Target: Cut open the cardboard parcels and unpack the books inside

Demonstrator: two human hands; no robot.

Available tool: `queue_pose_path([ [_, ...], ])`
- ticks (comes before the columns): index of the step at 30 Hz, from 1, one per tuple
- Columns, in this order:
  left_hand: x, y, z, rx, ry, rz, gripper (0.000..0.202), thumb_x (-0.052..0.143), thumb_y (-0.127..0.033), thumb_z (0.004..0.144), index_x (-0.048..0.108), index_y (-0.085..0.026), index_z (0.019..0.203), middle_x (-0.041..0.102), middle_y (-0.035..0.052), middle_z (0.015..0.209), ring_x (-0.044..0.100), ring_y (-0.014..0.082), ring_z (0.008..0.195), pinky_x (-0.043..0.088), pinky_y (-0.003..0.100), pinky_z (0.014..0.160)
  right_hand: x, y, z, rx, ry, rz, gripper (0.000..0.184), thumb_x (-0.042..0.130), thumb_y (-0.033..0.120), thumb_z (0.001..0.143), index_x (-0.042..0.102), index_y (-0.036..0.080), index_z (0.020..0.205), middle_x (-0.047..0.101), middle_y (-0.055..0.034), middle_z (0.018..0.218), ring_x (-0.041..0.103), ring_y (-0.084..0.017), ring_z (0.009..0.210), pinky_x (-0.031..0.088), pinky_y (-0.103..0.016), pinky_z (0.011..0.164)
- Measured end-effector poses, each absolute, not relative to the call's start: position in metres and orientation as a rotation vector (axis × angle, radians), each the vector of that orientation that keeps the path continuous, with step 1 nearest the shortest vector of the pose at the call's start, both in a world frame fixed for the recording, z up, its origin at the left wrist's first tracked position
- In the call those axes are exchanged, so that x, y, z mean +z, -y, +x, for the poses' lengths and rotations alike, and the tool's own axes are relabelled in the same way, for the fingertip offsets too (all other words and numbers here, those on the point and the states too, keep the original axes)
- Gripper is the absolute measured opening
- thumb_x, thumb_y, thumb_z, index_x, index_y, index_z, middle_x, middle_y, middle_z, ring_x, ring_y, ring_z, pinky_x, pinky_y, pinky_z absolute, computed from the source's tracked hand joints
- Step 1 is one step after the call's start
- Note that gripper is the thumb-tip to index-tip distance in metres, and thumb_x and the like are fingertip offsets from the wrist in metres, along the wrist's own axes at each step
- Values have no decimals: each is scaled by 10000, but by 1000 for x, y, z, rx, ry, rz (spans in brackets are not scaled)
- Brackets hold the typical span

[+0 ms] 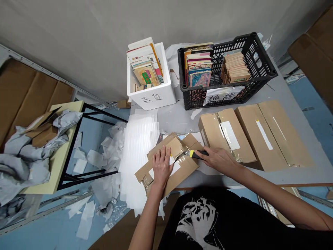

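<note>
A taped brown cardboard parcel point(182, 147) lies on the grey table's near edge, its wrapping partly torn open. My left hand point(161, 166) lies flat on it with fingers stretched out, pressing it down. My right hand point(218, 158) is closed around a utility knife point(195, 154) with a black and yellow handle, its blade tip touching the tape on the parcel. Something dark shows inside the opened cardboard.
Two flat cardboard parcels point(229, 137) point(275, 133) lie to the right. A black crate point(260, 74) of books and a white foam box point(153, 95) of books stand at the back. White foam sheets point(137, 152) overhang the table's left edge. Torn wrapping litters the floor and a side stand point(62, 152).
</note>
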State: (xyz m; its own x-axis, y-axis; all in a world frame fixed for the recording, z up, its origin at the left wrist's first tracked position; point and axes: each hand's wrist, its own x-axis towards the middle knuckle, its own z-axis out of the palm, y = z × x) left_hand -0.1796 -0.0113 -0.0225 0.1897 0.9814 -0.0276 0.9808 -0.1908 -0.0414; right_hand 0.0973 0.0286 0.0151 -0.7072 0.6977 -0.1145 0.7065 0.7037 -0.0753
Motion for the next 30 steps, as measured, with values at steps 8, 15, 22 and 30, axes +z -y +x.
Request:
queue_pose_path([
  [8, -27, 9, -177, 6, 2008, -2329, 581, 565, -164, 802, 480, -140, 1376, 450, 143, 1443, 482, 334, 1242, 362, 487, 1027, 21, -37, 81, -275, -2780, 1165, 408, 377, 303, 971, 436, 258, 1372, 621, -105, 1057, 612, -154, 716, 395, -254, 562],
  [15, -28, 16, -176, 15, 1984, -2336, 612, 606, -165, 778, 479, -156, 1377, 470, 135, 1430, 503, 344, 1216, 381, 500, 1010, 21, -28, 92, -180, -2795, 1178, 398, 430, 288, 953, 468, 291, 1350, 632, -104, 1088, 612, -145, 678, 397, -263, 574],
  [22, -29, 24, -183, -15, 1948, -2345, 629, 623, -139, 757, 485, -151, 1370, 481, 132, 1422, 508, 331, 1215, 380, 484, 1022, 39, -49, 118, -73, -2648, 1299, 422, 408, 254, 945, 463, 300, 1361, 628, -75, 1032, 570, -127, 577, 299, -255, 477],
  [30, -19, 13, -177, 109, 1986, -2394, 618, 566, -137, 797, 438, -157, 1400, 444, 154, 1445, 496, 329, 1237, 374, 500, 1024, 27, -48, 167, 70, -2513, 1861, 432, 384, 328, 948, 490, 245, 1359, 598, -125, 1084, 590, -208, 751, 386, -313, 628],
])
